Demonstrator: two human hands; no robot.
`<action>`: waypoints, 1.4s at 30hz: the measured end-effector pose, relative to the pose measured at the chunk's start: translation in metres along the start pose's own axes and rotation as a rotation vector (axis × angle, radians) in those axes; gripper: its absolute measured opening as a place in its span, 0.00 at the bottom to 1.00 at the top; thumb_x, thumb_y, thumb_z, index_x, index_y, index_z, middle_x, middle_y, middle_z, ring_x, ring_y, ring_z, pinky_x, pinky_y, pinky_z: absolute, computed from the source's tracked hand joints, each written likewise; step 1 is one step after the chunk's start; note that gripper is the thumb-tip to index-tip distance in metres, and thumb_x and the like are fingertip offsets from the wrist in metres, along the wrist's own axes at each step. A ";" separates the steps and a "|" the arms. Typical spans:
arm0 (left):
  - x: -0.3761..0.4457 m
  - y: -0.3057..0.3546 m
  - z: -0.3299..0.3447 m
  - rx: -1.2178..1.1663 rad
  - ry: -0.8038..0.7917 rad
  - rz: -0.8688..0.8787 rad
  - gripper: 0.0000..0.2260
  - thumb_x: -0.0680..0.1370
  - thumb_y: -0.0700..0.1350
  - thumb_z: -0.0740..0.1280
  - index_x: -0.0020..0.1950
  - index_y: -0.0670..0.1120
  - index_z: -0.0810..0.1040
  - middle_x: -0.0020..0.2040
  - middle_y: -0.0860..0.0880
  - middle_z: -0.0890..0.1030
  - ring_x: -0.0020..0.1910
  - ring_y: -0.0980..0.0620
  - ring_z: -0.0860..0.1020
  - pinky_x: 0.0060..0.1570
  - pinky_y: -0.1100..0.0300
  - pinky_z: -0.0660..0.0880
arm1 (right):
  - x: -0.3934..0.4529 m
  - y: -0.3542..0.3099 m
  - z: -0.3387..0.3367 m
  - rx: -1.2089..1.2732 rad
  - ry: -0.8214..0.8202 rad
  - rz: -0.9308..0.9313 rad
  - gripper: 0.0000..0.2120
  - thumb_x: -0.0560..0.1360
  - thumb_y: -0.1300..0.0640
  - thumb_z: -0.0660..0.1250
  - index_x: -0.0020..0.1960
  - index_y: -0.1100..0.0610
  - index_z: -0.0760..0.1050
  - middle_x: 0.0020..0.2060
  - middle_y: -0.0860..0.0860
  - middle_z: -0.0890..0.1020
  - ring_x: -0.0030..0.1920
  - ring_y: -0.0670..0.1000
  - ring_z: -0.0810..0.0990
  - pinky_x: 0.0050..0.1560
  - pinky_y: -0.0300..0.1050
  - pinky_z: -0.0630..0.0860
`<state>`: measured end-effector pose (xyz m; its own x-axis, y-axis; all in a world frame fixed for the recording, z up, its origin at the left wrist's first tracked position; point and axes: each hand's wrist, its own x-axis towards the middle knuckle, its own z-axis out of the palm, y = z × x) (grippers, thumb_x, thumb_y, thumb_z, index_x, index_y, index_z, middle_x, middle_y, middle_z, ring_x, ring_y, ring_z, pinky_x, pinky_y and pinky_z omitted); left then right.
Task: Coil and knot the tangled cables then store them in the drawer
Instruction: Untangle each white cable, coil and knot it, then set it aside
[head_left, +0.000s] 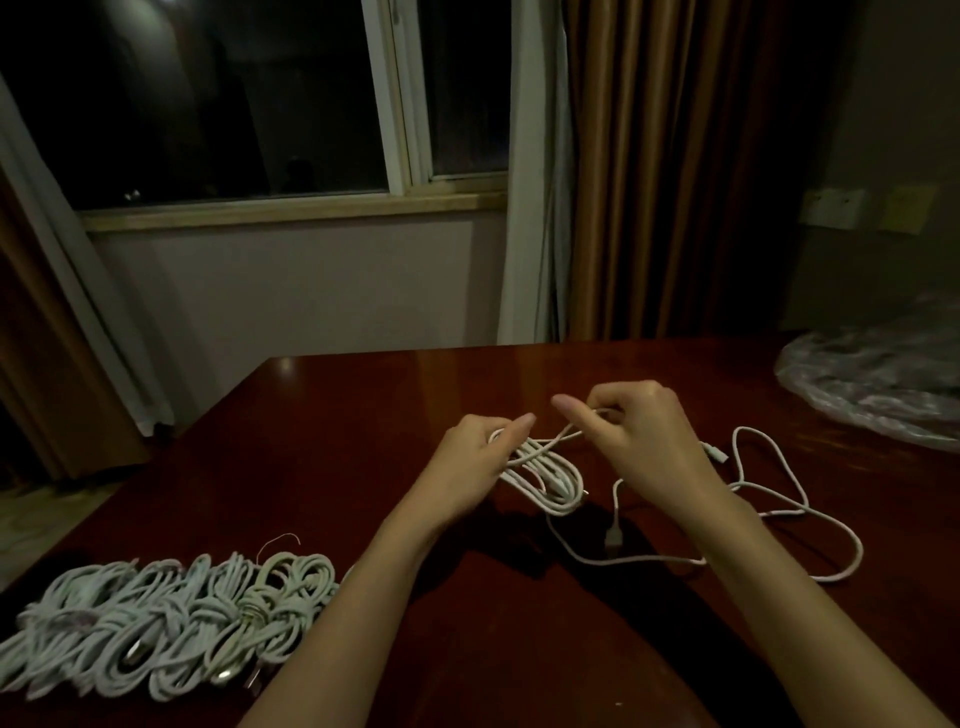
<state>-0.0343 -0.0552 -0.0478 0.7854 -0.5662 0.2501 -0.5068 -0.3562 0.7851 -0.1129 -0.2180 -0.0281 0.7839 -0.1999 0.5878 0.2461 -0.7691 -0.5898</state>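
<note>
Above the middle of the dark red table (467, 649) my left hand (467, 462) grips one end of a white cable coil (550, 480), which hangs in several loops. My right hand (639, 431) pinches a strand of the same cable just right of the coil, index finger stretched toward my left hand. A loose white cable (779, 499) trails over the table under and to the right of my right forearm, with a plug (613, 540) lying below the coil. No drawer is in view.
A row of several coiled and knotted white cables (171, 623) lies at the table's front left. A crumpled clear plastic bag (878, 379) sits at the far right edge. Behind the table are a window, a wall and brown curtains.
</note>
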 end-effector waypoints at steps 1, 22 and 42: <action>-0.001 0.004 0.001 -0.083 0.003 0.013 0.22 0.82 0.54 0.59 0.32 0.43 0.73 0.28 0.50 0.70 0.25 0.59 0.66 0.30 0.64 0.63 | 0.000 0.002 0.002 0.021 0.021 0.017 0.21 0.76 0.47 0.67 0.27 0.53 0.71 0.19 0.45 0.67 0.23 0.44 0.69 0.28 0.35 0.63; 0.000 -0.006 -0.004 0.094 0.438 0.200 0.21 0.82 0.46 0.61 0.29 0.49 0.68 0.25 0.54 0.69 0.27 0.57 0.70 0.28 0.66 0.63 | -0.014 -0.039 0.024 -0.117 -0.193 -0.115 0.14 0.80 0.47 0.60 0.36 0.48 0.71 0.28 0.44 0.74 0.29 0.46 0.74 0.32 0.40 0.70; 0.000 -0.002 0.007 -0.289 0.556 0.085 0.21 0.82 0.48 0.60 0.32 0.40 0.72 0.25 0.51 0.71 0.24 0.58 0.67 0.27 0.63 0.64 | -0.029 -0.033 0.062 0.107 -0.248 0.138 0.20 0.83 0.56 0.54 0.33 0.56 0.69 0.25 0.48 0.70 0.25 0.46 0.66 0.31 0.43 0.60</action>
<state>-0.0355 -0.0596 -0.0532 0.8532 -0.0848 0.5146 -0.5202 -0.0674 0.8514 -0.1080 -0.1488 -0.0600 0.9263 -0.1332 0.3525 0.1759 -0.6744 -0.7171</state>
